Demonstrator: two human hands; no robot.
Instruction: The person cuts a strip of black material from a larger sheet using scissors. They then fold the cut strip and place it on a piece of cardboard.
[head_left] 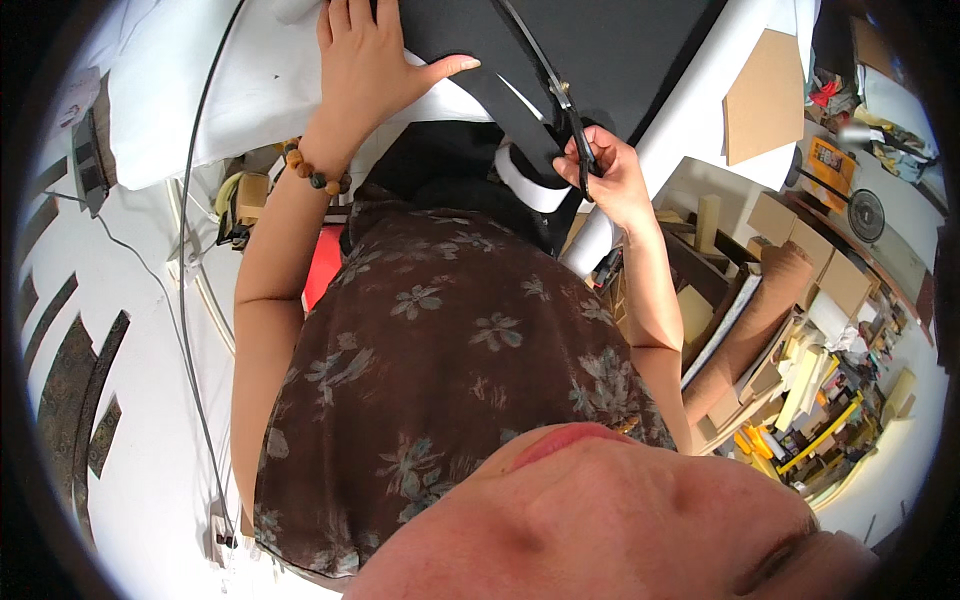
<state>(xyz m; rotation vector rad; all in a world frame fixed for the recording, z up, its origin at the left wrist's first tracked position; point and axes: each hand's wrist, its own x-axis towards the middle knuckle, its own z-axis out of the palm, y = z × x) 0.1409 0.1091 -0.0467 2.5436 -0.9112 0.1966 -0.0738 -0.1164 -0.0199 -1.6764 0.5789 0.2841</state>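
Left hand point(360, 58) lies open, thumb splayed; right hand point(618, 180) grips scissors point(562, 92). Black sheet point(635, 45) at table's point(150, 135) near edge is slit; the remainder appears uncut.

The top edge crops the bare left hand point(362, 50) at the fingers, the long black-handled metal scissors point(561, 92) at a blade, and the flat black sheet point(630, 45); the bare right hand point(615, 180) partly hides the handles.
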